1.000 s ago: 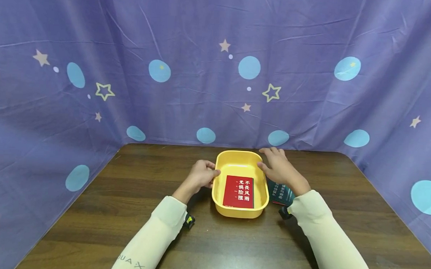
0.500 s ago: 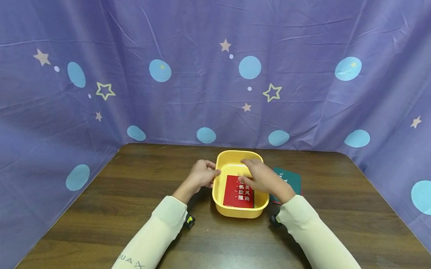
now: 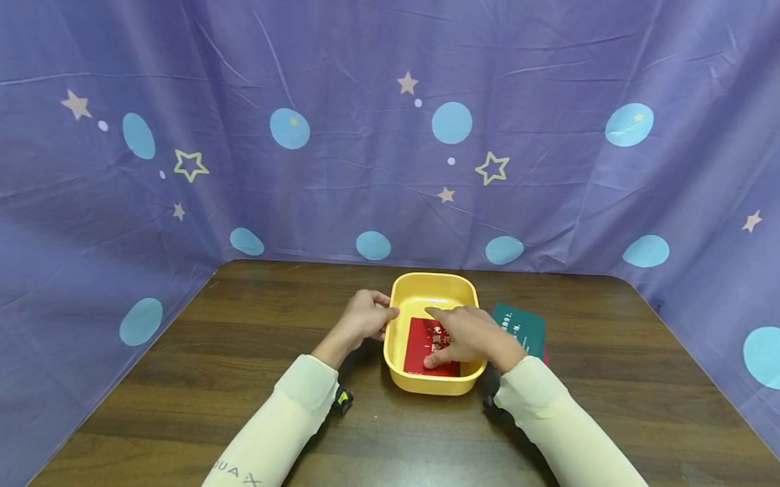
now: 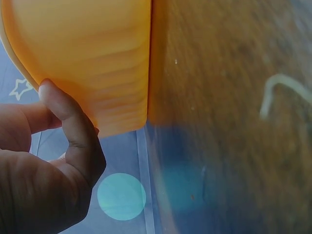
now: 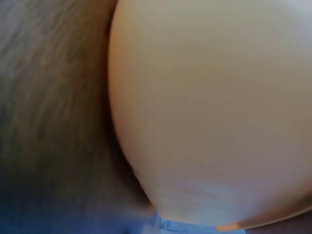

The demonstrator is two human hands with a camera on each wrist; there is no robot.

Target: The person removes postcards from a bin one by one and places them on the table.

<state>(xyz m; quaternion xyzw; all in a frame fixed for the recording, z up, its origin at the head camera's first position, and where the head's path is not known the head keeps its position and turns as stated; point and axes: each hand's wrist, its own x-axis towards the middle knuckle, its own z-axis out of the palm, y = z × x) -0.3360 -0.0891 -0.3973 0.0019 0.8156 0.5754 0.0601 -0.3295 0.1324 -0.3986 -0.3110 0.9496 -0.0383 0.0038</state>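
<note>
A yellow plastic basin (image 3: 433,385) sits on the table, its left rim pinched between the thumb and fingers of my left hand (image 3: 364,316). In the left wrist view, the left thumb (image 4: 68,109) lies against the outside of the basin wall. Inside the basin lies a red notebook (image 3: 417,348) with white characters. My right hand (image 3: 467,336) reaches over the right rim, thumb and forefinger spread wide above the notebook and partly covering it. The basin's outer wall (image 5: 209,107) fills the right wrist view, so the right fingers are hidden there.
Right of the basin, a dark green notebook (image 3: 522,327) with white lettering lies on top of a red one (image 3: 546,355). The wooden table (image 3: 284,311) extends to a purple curtain (image 3: 340,184) with stars and blue dots behind it.
My right hand has moved left from the basin's right rim to over the red notebook inside, then lower, uncovering the green notebook beside the basin. The left hand and basin have stayed put.
</note>
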